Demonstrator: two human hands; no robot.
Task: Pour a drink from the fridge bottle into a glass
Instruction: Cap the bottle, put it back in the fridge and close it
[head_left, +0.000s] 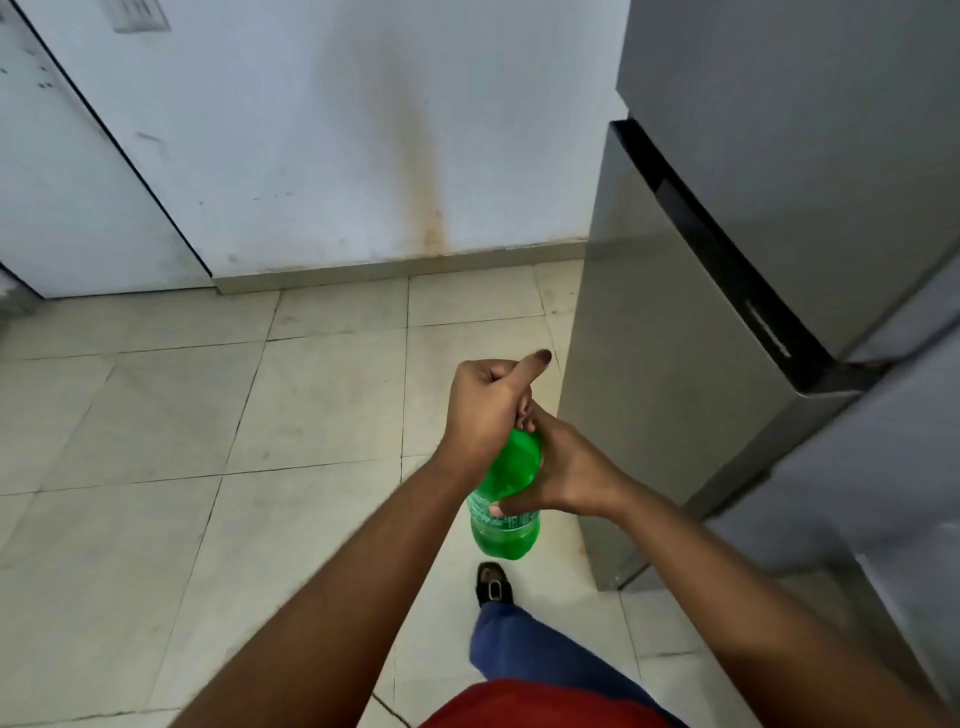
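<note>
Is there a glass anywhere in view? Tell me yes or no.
No: only the green bottle held in the left hand and the right hand, the fridge and the tiled floor show.

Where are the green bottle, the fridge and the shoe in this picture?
green bottle (506, 535): head view, on its lower body below the hands.
fridge (675, 332): head view, on its grey side panel.
shoe (493, 583): head view, on its black top.
</note>
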